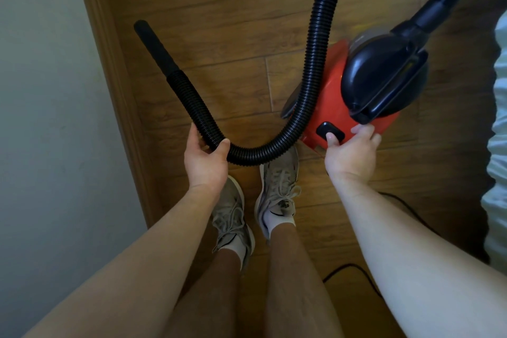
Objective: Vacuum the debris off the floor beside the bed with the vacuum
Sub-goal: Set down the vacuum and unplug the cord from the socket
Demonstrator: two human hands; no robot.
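A red and black canister vacuum hangs above the wooden floor at the right. My right hand grips its near end, and the thumb presses the black switch. A ribbed black hose loops from the vacuum's top down past my feet. My left hand holds the hose from below, fingers curled round it. Beyond that hand the hose ends in a smooth black nozzle pointing up and left, above the floor. No debris shows on the boards.
A white wall with a wooden skirting board runs down the left. Pale bedding edges the right side. A black power cord lies on the floor behind my right leg. My two grey trainers stand mid-floor.
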